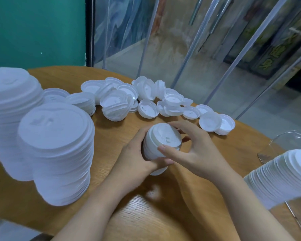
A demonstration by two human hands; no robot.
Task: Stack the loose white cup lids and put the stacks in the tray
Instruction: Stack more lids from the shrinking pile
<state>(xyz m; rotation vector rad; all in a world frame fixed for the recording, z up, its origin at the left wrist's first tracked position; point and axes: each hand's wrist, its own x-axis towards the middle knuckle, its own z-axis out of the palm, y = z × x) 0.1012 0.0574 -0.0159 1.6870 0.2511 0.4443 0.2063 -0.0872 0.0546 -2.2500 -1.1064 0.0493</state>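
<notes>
Held stack (161,145): short stack of white cup lids, tilted, top lid's disc facing up and right, small raised marking near its lower edge; just above the bench, near its middle.
Tall stacks (57,153): two high columns of white lids, standing on the bench left of the held stack; rear column at the frame's left edge.
Loose lids (148,108): white, scattered in a band behind the held stack, some upside down, some leaning on one another.
Tray stack (288,173): long row of nested lids lying on its side, right of the held stack, in a clear tray (285,136).
Bench (111,129): rounded top, light brown wood grain.
Room: teal wall (36,30) behind and left of the held stack; clear plastic strip curtain (189,40) behind and right.
Left hand (134,159): wrapped around the held stack's left side and underside, grasping it.
Right hand (196,150): fingers curled over the held stack's top lid, thumb along its near rim, gripping it.
</notes>
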